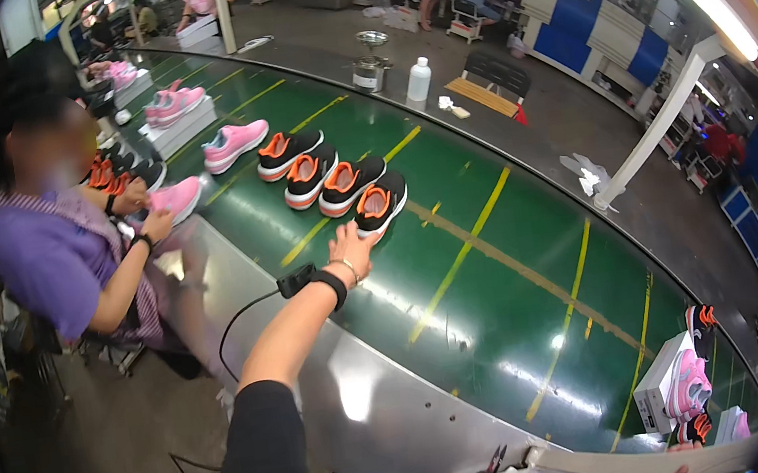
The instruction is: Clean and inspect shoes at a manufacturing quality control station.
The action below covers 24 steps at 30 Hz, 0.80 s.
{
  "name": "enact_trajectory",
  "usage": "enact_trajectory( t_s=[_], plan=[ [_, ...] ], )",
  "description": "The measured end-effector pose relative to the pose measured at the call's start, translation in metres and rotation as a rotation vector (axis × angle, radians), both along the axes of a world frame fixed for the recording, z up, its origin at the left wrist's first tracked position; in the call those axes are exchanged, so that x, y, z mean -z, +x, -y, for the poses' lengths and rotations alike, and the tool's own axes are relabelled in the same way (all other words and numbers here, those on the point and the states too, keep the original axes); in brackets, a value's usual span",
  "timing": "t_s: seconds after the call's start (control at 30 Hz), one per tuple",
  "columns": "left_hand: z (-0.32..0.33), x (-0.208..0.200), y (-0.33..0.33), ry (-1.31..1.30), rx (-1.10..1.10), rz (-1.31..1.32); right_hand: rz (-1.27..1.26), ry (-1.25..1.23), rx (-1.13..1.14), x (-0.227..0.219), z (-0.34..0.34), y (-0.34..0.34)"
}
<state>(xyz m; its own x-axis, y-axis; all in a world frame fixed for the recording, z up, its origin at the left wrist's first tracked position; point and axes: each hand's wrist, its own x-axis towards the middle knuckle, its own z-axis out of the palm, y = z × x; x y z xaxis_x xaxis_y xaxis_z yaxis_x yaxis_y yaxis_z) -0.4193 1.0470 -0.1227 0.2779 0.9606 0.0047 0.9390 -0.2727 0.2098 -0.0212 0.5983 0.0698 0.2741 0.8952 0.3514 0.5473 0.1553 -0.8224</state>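
The green counter (540,225), marked with yellow stripes, curves across the scene. A metal panel (362,397) borders its near side. At the left sits a co-worker (65,249) in a purple top, both hands at a pink shoe (175,201). The person's left forearm (292,337) extends over the panel from the lower edge.

A white box (188,128) stands on the far left part of the counter and carries pink shoes (175,103). Four black shoes with orange linings form a slanting row at the middle of the counter. The nearest black shoe (381,200) is at the right end of the row. A single pink-and-white shoe (236,146) is located near the opposite end.

The left hand (352,250) contacts the heel end of the nearest black shoe, fingers bent; whether they pinch it cannot be told. The right hand cannot be identified, and its state cannot be told. A white bottle (419,80) stands along the far edge. A small black device (297,281) with a cable rests beside the left wrist, which bears a black band (330,288).
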Motion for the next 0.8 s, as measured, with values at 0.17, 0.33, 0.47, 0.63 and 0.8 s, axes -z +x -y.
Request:
enact_trajectory(
  t_s=[0.17, 0.33, 0.47, 0.63, 0.8],
  plan=[
    [-0.107, 0.036, 0.006, -0.012, -0.074, -0.197, 0.153, 0.051, 0.336, 0.01, -0.013, -0.026],
    [-0.14, 0.052, -0.006, -0.111, -0.033, -0.317, 0.273, 0.078, 0.626, 0.039, -0.017, -0.039],
    [-0.165, 0.031, 0.0, -0.206, 0.176, -0.412, 0.348, 0.103, 0.802, 0.057, -0.021, -0.042],
    [-0.147, 0.064, -0.02, -0.204, 0.233, -0.222, 0.434, 0.13, 1.021, 0.032, -0.008, -0.066],
    [-0.106, 0.029, -0.059, -0.227, 0.317, 0.119, 0.517, 0.147, 1.287, 0.014, -0.005, -0.09]
  ],
)
